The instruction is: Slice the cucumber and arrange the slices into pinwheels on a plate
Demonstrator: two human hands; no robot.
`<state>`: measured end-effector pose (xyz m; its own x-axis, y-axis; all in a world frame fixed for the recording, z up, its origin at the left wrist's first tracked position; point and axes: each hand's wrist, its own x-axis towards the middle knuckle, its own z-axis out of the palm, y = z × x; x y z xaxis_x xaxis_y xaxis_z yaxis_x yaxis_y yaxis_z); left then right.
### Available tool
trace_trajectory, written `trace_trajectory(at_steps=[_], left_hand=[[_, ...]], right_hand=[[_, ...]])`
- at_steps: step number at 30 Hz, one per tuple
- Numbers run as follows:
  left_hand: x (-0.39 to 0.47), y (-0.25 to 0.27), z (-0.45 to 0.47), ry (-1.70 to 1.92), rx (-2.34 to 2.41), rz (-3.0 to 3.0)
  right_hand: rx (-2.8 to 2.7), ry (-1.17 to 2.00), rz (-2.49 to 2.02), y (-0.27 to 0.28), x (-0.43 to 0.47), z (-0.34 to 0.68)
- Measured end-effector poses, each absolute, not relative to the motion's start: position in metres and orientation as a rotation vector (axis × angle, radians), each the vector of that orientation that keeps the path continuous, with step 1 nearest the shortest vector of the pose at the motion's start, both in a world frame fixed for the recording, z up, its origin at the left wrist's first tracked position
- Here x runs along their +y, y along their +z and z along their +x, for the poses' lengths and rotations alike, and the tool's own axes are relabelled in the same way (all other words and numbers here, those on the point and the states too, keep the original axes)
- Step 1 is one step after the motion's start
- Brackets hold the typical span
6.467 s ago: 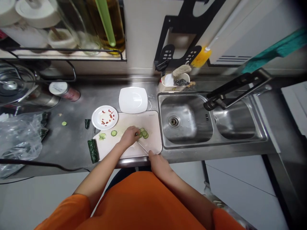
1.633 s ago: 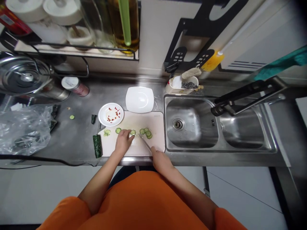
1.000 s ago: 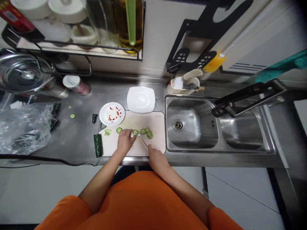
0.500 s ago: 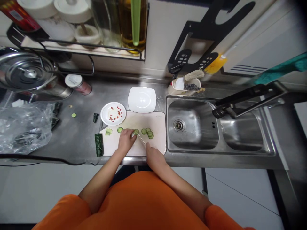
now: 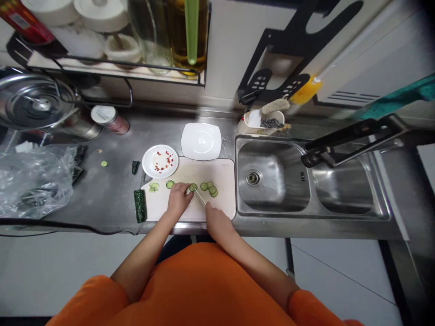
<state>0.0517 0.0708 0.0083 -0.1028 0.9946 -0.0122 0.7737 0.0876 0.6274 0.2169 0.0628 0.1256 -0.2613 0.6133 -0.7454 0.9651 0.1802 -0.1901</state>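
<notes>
On the white cutting board (image 5: pixel 224 174), my left hand (image 5: pixel 179 198) is closed on a cucumber piece (image 5: pixel 193 187), its fingers covering much of it. My right hand (image 5: pixel 217 219) grips a knife (image 5: pixel 200 197), whose blade points up and left and meets the cucumber piece. Several cucumber slices (image 5: pixel 212 189) lie overlapping to the right of the blade. To the left of my left hand are a green slice (image 5: pixel 170 184) and pale green trimmings (image 5: pixel 154 187). A longer dark green cucumber section (image 5: pixel 139 206) lies at the board's left edge.
Behind the board stand a round plate (image 5: pixel 146 156) with small red pieces and a white squarish dish (image 5: pixel 201 141). The sink (image 5: pixel 272 181) adjoins on the right. A plastic bag (image 5: pixel 50 176), a jar (image 5: pixel 110 120) and a cucumber end (image 5: pixel 135 167) are on the left.
My right hand has shifted very slightly left with the knife. My left hand and the cucumber pieces look unmoved.
</notes>
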Motion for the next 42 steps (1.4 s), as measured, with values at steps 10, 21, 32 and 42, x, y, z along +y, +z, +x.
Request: trace_trajectory(at_steps=[10, 21, 32, 42], left_hand=[[0.072, 0.009, 0.054, 0.665, 1.955, 1.721], [0.078, 0.022, 0.058, 0.647, 1.936, 1.607], [0.074, 0.044, 0.000, 0.697, 2.195, 1.072], [0.070, 0.038, -0.008, 0.583, 2.333, 1.440]], right_hand=[[1.932, -0.978, 1.467, 0.125, 0.064, 0.218], [1.842, -1.000, 1.473, 0.124, 0.044, 0.254], [1.821, -1.000, 1.492, 0.120, 0.042, 0.263], [1.814, -1.017, 1.525, 0.116, 0.040, 0.263]])
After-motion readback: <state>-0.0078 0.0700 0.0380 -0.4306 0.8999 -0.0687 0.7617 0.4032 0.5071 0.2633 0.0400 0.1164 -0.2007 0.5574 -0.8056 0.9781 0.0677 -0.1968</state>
